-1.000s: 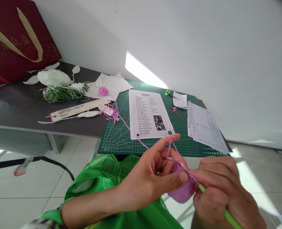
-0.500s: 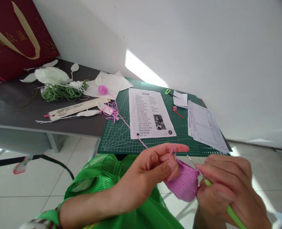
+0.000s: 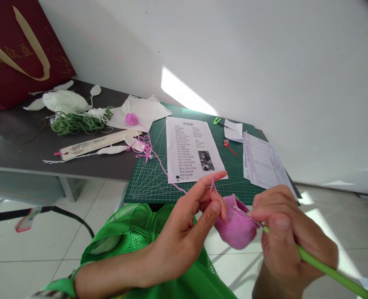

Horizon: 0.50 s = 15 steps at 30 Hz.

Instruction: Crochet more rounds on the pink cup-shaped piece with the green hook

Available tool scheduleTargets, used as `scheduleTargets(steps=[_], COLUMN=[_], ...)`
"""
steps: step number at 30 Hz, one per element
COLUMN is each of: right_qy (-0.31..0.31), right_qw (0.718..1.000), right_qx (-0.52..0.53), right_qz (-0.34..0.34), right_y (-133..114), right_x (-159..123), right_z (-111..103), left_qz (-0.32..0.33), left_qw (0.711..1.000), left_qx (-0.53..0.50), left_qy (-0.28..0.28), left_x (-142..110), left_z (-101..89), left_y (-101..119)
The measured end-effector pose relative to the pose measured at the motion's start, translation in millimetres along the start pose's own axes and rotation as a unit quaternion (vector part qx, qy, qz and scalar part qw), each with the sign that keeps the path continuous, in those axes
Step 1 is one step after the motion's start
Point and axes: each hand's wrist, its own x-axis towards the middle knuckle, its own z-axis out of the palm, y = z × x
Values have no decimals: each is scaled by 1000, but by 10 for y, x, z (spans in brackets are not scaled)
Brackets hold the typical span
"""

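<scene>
A pink crochet piece (image 3: 238,228), cup-shaped, is pinched at its left edge between the thumb and fingers of my left hand (image 3: 193,224). Pink yarn loops over that hand's raised index finger and trails back across the mat to a tangle (image 3: 143,147) and a small pink yarn ball (image 3: 132,119). My right hand (image 3: 296,232) grips a crochet hook (image 3: 314,261) with a green handle. The hook's metal tip lies against the upper part of the piece, near its open rim; whether it passes through a stitch I cannot tell.
A printed pattern sheet (image 3: 191,153) lies on the green cutting mat (image 3: 149,182). To its right are a green clip (image 3: 216,120), a red stitch marker (image 3: 232,148) and papers (image 3: 264,160). At left are green yarn (image 3: 79,123), a ruler (image 3: 98,144) and a red bag (image 3: 22,45).
My left index finger has lifted and moved left with the yarn. The hook has swung lower, its tip now against the piece, and its green handle shows further to the right.
</scene>
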Motion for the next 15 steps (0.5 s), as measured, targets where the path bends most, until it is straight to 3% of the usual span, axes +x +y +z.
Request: scheduleTargets(steps=[6,15], right_qy=[11,-43], right_qw=[998,999], right_qx=[38,8], right_qz=[52,30], right_y=[-56,-48], right_x=[-29,7], right_z=[106,28], left_qz=[-15,-97], left_qw=[999,989], left_qx=[27,-109], left_qy=[-19,-31], left_x=[26,64], left_z=[-7,-4], left_y=[7,37])
